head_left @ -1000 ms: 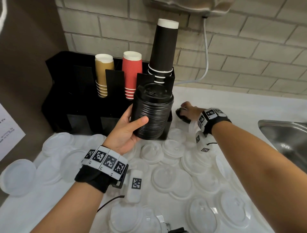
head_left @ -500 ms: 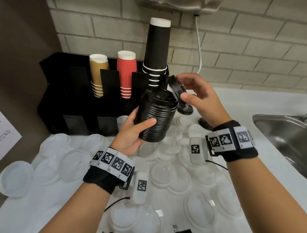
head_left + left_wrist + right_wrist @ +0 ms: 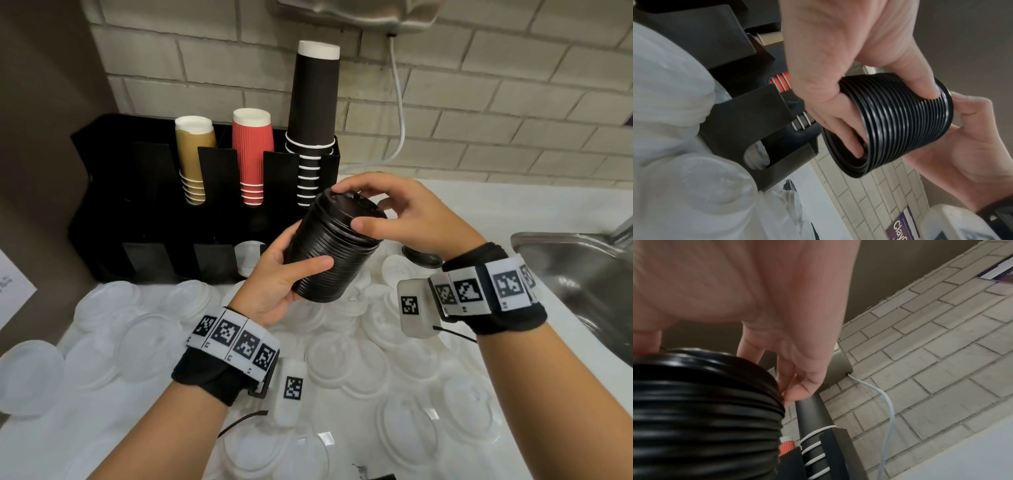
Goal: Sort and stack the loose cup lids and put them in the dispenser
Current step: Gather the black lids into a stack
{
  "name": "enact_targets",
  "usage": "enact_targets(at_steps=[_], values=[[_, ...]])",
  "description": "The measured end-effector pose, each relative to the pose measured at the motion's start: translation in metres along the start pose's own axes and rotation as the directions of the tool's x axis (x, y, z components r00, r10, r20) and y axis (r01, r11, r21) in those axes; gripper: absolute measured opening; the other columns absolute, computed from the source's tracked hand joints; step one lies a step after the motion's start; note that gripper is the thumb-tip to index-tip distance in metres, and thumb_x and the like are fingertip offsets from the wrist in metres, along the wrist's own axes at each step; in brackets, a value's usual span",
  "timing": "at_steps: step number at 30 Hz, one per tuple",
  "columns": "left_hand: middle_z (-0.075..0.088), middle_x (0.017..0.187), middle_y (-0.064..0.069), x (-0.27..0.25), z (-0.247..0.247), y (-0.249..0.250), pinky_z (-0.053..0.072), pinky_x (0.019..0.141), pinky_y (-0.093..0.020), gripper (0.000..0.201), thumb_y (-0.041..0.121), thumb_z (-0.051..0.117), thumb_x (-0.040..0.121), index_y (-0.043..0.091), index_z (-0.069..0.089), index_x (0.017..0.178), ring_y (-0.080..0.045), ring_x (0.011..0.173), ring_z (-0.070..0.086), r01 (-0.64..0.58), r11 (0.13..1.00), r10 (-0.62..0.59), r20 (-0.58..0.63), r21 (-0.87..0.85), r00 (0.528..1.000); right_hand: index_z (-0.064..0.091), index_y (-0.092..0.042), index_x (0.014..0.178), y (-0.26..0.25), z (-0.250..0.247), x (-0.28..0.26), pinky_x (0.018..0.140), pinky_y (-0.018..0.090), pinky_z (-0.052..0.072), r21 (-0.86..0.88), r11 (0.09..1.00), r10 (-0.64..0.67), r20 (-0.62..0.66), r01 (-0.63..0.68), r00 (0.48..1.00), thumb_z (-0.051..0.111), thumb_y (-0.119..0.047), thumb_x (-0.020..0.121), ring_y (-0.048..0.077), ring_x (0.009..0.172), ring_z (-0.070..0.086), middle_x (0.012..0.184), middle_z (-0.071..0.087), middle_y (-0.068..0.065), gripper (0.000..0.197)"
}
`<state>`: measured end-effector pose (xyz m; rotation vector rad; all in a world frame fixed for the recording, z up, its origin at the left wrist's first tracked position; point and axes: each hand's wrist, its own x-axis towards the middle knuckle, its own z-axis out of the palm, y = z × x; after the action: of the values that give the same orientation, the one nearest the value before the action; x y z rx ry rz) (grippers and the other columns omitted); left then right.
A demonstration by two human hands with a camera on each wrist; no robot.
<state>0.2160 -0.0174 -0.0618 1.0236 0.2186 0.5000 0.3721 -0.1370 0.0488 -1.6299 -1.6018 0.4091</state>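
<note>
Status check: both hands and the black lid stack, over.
Left hand grips black lid stack round its side. Right hand seats top lid. One black lid and clear lids lie on the counter.

Pale brick wall (image 3: 479,102), steel sink (image 3: 575,274)

both bare forearms wear black wristbands (image 3: 212,377) ringed with white square-coded tags (image 3: 479,289), a white coded box (image 3: 412,308) clipped on.
</note>
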Motion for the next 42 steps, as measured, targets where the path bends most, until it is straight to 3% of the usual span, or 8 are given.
enact_targets(at_steps=[11,18,21,24,27,29,32,42], values=[[0.067,0.120,-0.004,-0.001,0.009,0.001,0.057,0.076,-0.032,0.068,0.011,0.078,0.066,0.024,0.056,0.128,-0.020,0.111,0.065,0.001,1.000,-0.001,0.013,-0.026,1.000,0.065,-0.021,0.116,-0.002,0.003,-0.003,0.091,0.045,0.048,-0.080,0.996,-0.031,-0.064,0.026,0.997,0.076,-0.016,0.079,0.014,0.112,0.056,0.116,0.064,-0.001,0.038],[0.067,0.116,-0.002,0.003,0.014,-0.002,0.056,0.082,-0.031,0.074,-0.001,0.073,0.062,0.023,0.052,0.129,-0.018,0.110,0.065,-0.036,0.998,0.035,0.006,0.058,0.999,0.062,-0.033,0.120,0.003,-0.017,0.003,0.093,0.030,0.050,0.027,0.999,-0.021,0.067,0.019,0.998,0.067,-0.042,0.080,0.010,0.120,0.052,0.126,0.059,-0.007,0.041],[0.068,0.115,-0.002,0.008,0.016,-0.002,0.056,0.084,-0.031,0.072,-0.001,0.073,0.062,0.022,0.054,0.127,-0.019,0.110,0.065,-0.041,0.998,0.041,0.009,0.049,0.999,0.063,-0.048,0.110,0.024,-0.039,0.005,0.086,0.020,0.044,0.140,0.989,0.073,-0.109,-0.057,0.991,0.054,-0.047,0.087,0.002,0.111,0.054,0.120,0.060,-0.022,0.024],[0.068,0.115,-0.003,0.011,0.014,-0.002,0.056,0.088,-0.033,0.068,-0.004,0.071,0.065,0.021,0.054,0.126,-0.020,0.110,0.065,-0.052,0.998,0.052,0.015,0.041,0.999,0.066,-0.037,0.100,0.072,-0.055,0.010,0.083,0.028,0.040,0.174,0.909,0.413,-0.244,-0.380,0.877,0.047,-0.031,0.096,0.011,0.101,0.054,0.106,0.061,-0.012,0.020],[0.069,0.116,-0.003,0.014,0.013,-0.003,0.056,0.086,-0.032,0.072,-0.006,0.074,0.066,0.019,0.052,0.130,-0.020,0.110,0.065,-0.073,0.997,0.073,0.003,0.037,0.997,0.058,-0.018,0.120,0.128,-0.060,0.014,0.090,0.033,0.041,-0.038,0.686,0.717,-0.135,-0.727,0.684,0.045,-0.024,0.099,0.020,0.109,0.048,0.123,0.056,0.003,0.025],[0.069,0.115,-0.002,0.017,0.011,-0.003,0.056,0.084,-0.031,0.070,-0.003,0.072,0.066,0.022,0.054,0.128,-0.019,0.110,0.066,-0.080,0.996,0.080,-0.006,0.038,0.997,0.041,-0.012,0.143,0.159,-0.059,0.017,0.108,0.036,0.032,-0.422,0.532,0.790,-0.065,-0.734,0.610,0.047,-0.025,0.099,0.024,0.132,0.038,0.147,0.040,0.008,0.046],[0.070,0.115,-0.001,0.020,0.006,-0.003,0.056,0.081,-0.031,0.068,0.001,0.072,0.065,0.026,0.055,0.126,-0.019,0.110,0.066,-0.083,0.995,0.083,-0.001,0.048,0.997,0.029,-0.020,0.150,0.186,-0.054,0.017,0.113,0.036,0.021,-0.571,0.382,0.846,-0.101,-0.727,0.523,0.049,-0.049,0.094,0.025,0.143,0.026,0.157,0.025,0.003,0.065],[0.072,0.110,0.003,0.027,-0.001,-0.004,0.057,0.076,-0.028,0.062,0.000,0.070,0.068,0.028,0.057,0.122,-0.016,0.106,0.068,-0.094,0.993,0.095,-0.014,0.064,0.995,0.038,-0.032,0.139,0.233,-0.046,0.017,0.081,0.030,0.039,-0.617,0.338,0.870,-0.083,-0.711,0.485,0.061,-0.036,0.087,0.028,0.102,0.054,0.127,0.056,0.011,0.057]])
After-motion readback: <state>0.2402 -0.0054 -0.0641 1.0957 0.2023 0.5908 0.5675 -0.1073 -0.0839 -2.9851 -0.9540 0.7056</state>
